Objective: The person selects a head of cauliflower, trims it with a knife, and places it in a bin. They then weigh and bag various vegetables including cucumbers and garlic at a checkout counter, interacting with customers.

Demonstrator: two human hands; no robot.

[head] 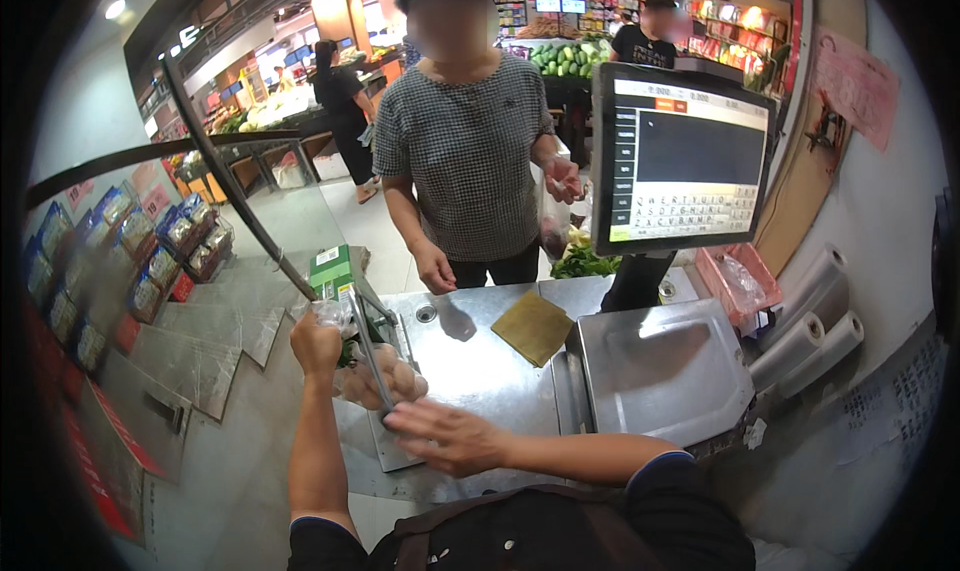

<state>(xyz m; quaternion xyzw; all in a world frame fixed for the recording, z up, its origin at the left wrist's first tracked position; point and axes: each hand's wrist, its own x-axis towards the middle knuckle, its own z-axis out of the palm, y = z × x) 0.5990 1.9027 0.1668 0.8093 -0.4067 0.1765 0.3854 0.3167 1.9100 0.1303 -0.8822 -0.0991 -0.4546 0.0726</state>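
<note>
In the head view, my left hand [316,343] is closed around the gathered neck of a clear plastic bag [330,313] on the counter's left side. Round, pale brown produce fills a clear bag [381,376] just below and to the right. A slim metal arm [366,338] slants across these bags, and its dark lower tip [388,413] meets the fingers of my right hand [450,437]. That hand is slightly blurred, its fingers extended leftward; whether it presses the arm cannot be told. The arm belongs to a device with a flat metal base beside the bags.
Ahead, a person [469,158] stands across the steel counter [465,353]. A folded yellow-brown cloth [532,328] lies mid-counter. A weighing scale [664,368] and its touch screen [686,158] stand right, near a pink basket [739,282] and plastic bag rolls [787,353]. A green box [331,271] sits left.
</note>
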